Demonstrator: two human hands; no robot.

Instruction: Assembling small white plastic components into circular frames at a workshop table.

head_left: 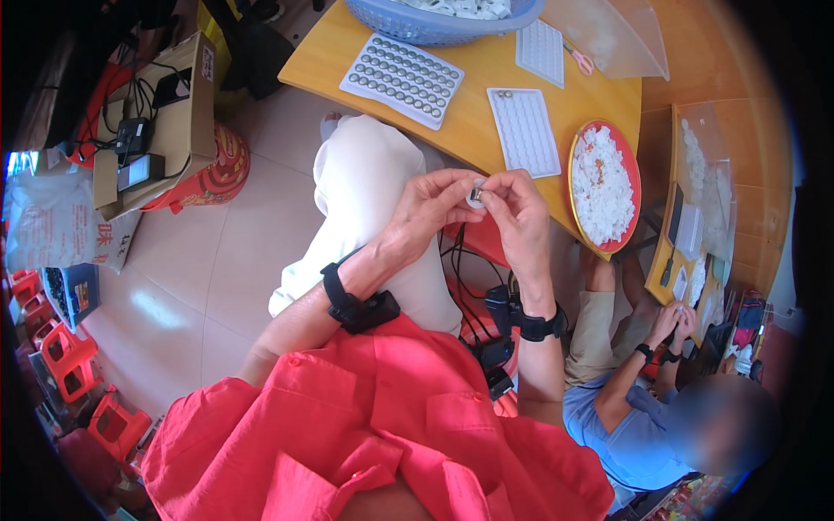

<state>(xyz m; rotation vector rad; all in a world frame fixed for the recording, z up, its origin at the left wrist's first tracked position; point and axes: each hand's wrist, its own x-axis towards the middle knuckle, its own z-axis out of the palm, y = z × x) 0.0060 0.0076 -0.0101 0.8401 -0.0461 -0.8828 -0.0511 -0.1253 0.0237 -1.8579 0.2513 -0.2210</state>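
Observation:
Over my lap, both hands meet at a small round white plastic piece (474, 199) with a shiny, dark metallic part in its middle. My left hand (432, 207) pinches the white piece between thumb and fingertips. The fingers of my right hand (519, 215) are closed at the metallic part, which they partly cover. Beyond my hands, on the wooden table (479, 104), lies a white tray (524, 130) with rows of round hollows and a few metallic pieces at one end. Another white tray (404, 80) is filled with rows of round metallic pieces.
A red round tray (637, 187) heaped with small white pieces sits at the table's right edge. Farther back are a blue basket (417, 33), a third white tray (539, 54) and scissors (580, 59). A co-worker (625, 425) sits to the right; a cardboard box (200, 113) stands left.

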